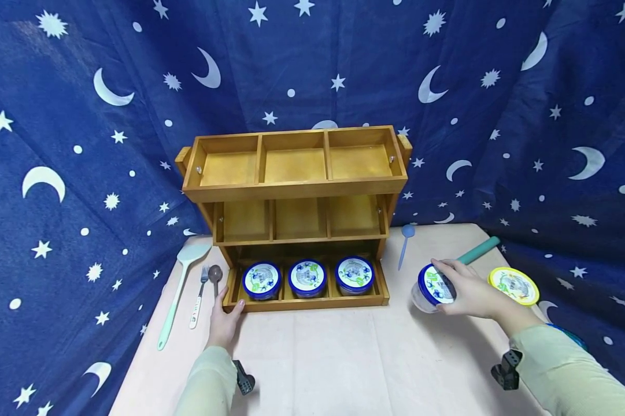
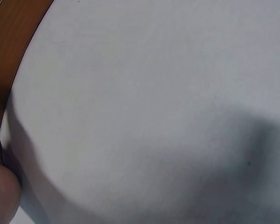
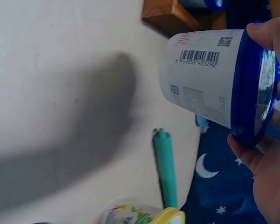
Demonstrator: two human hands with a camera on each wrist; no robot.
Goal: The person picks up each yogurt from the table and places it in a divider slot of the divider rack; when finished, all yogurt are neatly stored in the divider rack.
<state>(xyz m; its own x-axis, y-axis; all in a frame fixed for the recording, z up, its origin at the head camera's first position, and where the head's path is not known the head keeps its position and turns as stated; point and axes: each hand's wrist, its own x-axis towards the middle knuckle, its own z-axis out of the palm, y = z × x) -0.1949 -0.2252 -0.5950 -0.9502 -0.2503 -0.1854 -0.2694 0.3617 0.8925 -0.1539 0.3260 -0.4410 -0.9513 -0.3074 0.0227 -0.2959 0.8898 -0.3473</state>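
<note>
My right hand (image 1: pixel 465 289) grips a tub with a blue lid (image 1: pixel 436 286) by that lid, fingers and thumb round its rim. In the right wrist view the tub's white side (image 3: pixel 200 72) shows a barcode, and its base points left. The tub is tilted above the table's right part. My left hand (image 1: pixel 225 320) holds the front left corner of a three-tier wooden rack (image 1: pixel 307 308), thumb on the front edge and fingers along the side. Three similar blue-lidded tubs (image 1: pixel 307 277) stand in the rack's bottom tier, one per compartment. The upper two tiers have bare compartments.
Left of the rack lie a pale green spatula (image 1: pixel 179 289), a fork (image 1: pixel 200 297) and a dark spoon (image 1: pixel 215 274). A blue spoon (image 1: pixel 406 242) lies to its right. Beyond my right hand are a teal tube (image 1: pixel 480 250) and a yellow-lidded tub (image 1: pixel 514 286).
</note>
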